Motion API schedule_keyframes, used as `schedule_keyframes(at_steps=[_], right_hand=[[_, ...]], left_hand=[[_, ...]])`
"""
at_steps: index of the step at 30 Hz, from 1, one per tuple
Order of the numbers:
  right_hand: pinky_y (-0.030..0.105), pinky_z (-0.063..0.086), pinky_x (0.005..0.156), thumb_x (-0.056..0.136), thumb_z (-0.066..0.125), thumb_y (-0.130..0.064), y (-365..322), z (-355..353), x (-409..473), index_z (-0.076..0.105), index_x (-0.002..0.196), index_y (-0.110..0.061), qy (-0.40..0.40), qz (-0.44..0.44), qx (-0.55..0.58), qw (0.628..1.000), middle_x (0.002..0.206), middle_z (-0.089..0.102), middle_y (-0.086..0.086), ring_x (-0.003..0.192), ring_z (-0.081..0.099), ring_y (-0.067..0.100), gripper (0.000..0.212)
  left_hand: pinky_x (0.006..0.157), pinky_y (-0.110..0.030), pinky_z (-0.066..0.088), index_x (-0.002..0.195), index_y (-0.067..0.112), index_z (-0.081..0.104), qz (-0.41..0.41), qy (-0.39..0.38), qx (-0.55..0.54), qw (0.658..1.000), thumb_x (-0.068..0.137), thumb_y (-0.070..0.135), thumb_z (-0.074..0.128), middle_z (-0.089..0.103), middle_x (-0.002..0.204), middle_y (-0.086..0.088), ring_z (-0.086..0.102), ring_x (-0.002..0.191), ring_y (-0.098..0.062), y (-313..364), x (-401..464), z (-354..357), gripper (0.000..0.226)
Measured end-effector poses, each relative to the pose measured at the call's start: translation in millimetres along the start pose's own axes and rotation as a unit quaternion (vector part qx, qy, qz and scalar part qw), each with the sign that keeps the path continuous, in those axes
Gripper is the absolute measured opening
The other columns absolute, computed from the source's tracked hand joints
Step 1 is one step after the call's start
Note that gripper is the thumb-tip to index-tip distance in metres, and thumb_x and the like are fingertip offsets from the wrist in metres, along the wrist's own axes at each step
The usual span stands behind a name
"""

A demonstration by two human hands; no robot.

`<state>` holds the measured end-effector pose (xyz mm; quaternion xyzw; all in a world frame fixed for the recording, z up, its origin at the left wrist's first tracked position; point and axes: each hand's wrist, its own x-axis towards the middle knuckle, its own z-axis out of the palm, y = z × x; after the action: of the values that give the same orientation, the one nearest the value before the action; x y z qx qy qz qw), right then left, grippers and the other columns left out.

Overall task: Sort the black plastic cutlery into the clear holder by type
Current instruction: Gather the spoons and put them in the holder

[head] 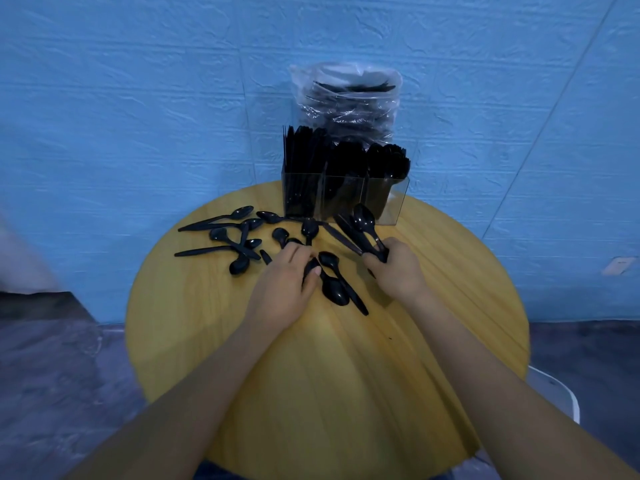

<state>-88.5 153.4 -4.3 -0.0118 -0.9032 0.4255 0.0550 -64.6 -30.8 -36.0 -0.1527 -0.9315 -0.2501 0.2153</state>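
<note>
My right hand [398, 268] grips a spoon bundle [365, 226], my left hand [287, 282] pinches a loose spoon [311, 266]; beyond both, the three-compartment clear holder [391, 206] stands packed with black cutlery.

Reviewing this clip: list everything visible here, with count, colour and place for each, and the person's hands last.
table: one, round, yellow wood grain, centre of view.
holder: one, clear, three compartments packed with black cutlery, far edge of the table.
bag: one, clear plastic with black cutlery inside, behind the holder.
loose spoons: a dozen or so, black, scattered on the table left of and before the holder; exact count unclear.
bunch of spoons: several, black, held in the right hand.
wall: one, blue, behind the table.
floor: grey, around the table.
left hand: one, gripping a spoon on the table.
right hand: one, gripping the bunch's handles.
</note>
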Motion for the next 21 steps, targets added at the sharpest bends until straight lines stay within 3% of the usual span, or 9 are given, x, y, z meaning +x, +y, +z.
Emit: schedule_keyframes(at_steps=[6,10,12,14,18,21], right_hand=[[0.031,0.043,0.063,0.088,0.063,-0.016,-14.7,6.1,-14.1,0.057,0.085,-0.007,-0.071,-0.019,0.074,0.995,0.074,0.059,0.005,0.068,0.055,0.018,0.011],[0.038,0.052,0.071,0.086,0.065,-0.014,-25.6,12.7,-23.8,0.062,0.093,0.002,-0.149,-0.016,0.127,0.981,0.083,0.064,0.013,0.074,0.061,0.022,0.017],[0.032,0.049,0.065,0.087,0.065,-0.015,-29.0,12.7,-26.2,0.063,0.091,-0.002,-0.165,-0.015,0.148,0.975,0.077,0.061,0.008,0.070,0.058,0.017,0.014],[0.027,0.045,0.064,0.088,0.064,-0.019,-30.1,12.1,-26.4,0.063,0.091,-0.001,-0.175,-0.006,0.171,0.970,0.076,0.058,0.007,0.069,0.055,0.016,0.018],[0.035,0.051,0.080,0.094,0.052,-0.041,-33.9,7.3,-23.8,0.065,0.100,0.000,-0.229,0.033,0.222,0.947,0.082,0.066,0.008,0.079,0.063,0.020,0.043],[0.032,0.052,0.079,0.099,0.042,-0.037,-39.0,4.1,-17.2,0.065,0.094,-0.006,-0.219,0.093,0.313,0.920,0.083,0.069,0.008,0.079,0.065,0.021,0.039]], left_hand=[[0.099,-0.032,0.036,0.124,0.013,0.053,0.065,0.114,0.081,0.988,0.085,0.022,0.063,0.053,0.123,-0.006,0.045,0.115,-0.018,2.1,-5.2,-0.5,0.041],[0.106,-0.033,0.022,0.116,0.016,0.057,0.107,0.129,0.111,0.980,0.083,0.024,0.054,0.056,0.118,-0.004,0.041,0.116,-0.018,0.8,-4.4,-1.7,0.034],[0.108,-0.034,0.021,0.110,0.015,0.059,0.111,0.127,0.121,0.978,0.083,0.025,0.047,0.057,0.114,-0.004,0.042,0.115,-0.018,0.4,-3.6,-2.2,0.032],[0.109,-0.035,0.020,0.104,0.015,0.061,0.105,0.127,0.126,0.978,0.083,0.020,0.050,0.059,0.110,-0.004,0.045,0.112,-0.018,-0.3,-3.4,-0.9,0.024],[0.110,-0.035,0.024,0.091,0.015,0.058,0.066,0.120,0.148,0.979,0.081,0.009,0.063,0.063,0.089,0.000,0.059,0.093,-0.020,0.6,-2.2,1.9,0.012],[0.103,-0.036,0.038,0.090,0.014,0.056,0.034,0.092,0.151,0.984,0.079,0.005,0.067,0.064,0.081,-0.001,0.062,0.083,-0.021,2.1,-1.0,1.2,0.017]])
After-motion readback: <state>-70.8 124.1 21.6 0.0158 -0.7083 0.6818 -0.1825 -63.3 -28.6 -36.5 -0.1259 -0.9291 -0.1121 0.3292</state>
